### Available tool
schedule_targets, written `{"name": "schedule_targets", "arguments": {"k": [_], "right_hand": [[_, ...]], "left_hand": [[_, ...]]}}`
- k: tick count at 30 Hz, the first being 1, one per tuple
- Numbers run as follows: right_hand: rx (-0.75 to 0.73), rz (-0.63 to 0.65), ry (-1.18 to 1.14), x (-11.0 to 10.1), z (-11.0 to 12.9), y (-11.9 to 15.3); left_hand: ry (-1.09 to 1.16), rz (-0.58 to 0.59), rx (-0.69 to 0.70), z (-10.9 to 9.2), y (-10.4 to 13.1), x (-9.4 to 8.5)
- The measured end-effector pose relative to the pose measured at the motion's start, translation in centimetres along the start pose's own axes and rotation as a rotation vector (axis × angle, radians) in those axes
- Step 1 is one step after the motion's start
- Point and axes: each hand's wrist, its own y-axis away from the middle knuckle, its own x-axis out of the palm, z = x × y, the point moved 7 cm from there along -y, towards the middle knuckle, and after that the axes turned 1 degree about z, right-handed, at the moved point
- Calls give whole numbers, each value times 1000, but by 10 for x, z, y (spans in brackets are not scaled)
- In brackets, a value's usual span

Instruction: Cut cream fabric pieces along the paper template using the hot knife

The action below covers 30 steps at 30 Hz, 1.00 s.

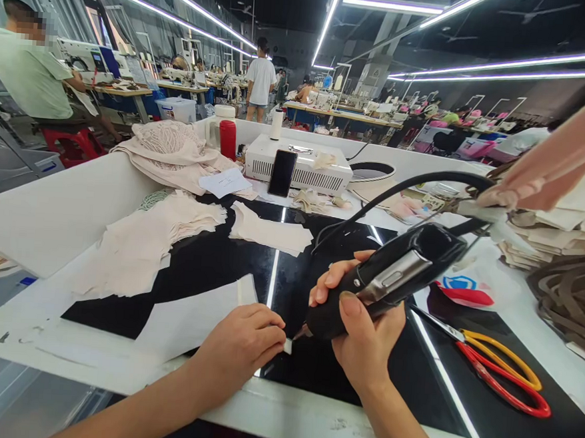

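I have two bare hands at work over one glossy black sheet (204, 266) set on a white table (304, 410). My left hand (244, 336) is narrow, its fingers bunched and closed on one small pale strip (288, 346), whose squared end pokes out past the fingertips above the black sheet. My right hand (371, 348) is wrapped around one chunky black tool (393, 276) with a brushed metal plate on its side; its pointed tip sits right by the strip, and I can't tell whether the two touch. One thick, smooth black cable (399, 186) arches behind the tool.

Beside my left wrist lies one flat white sheet (190, 322). Beyond it I count two layered piles of thin, cream fabric, one broad and ragged-edged (135, 248), one smaller and narrow-waisted (271, 231). To my right is one pair of scissors (464, 338), with one yellow and one red looped handle. At the back stand one slotted white box (320, 177), one dark phone (282, 173) leaning upright, one white thread spool (276, 124) and one red cylinder (226, 140), near a crumpled, lacy heap (170, 147)
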Motion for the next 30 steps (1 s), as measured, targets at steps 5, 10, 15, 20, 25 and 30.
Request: {"name": "schedule_targets", "arguments": {"k": [5,10,15,20,25,30], "right_hand": [[9,-7,-19,-1,-2,0],[25,13,-52,3,-3,1],[36,29,-89,7,-2,3],[36,27,-59,6,-1,5],[25,20,-37,3,0,4],[30,7,-41,4,-3,4]], "left_hand": [[-7,0,3,0,2,-2],[-4,-5,3,1,3,-2],[0,-1,7,1,3,-1],[7,19,-6,1,3,-2],[59,31,-26,5,5,-1],[91,34,-27,7,7,-1]]}}
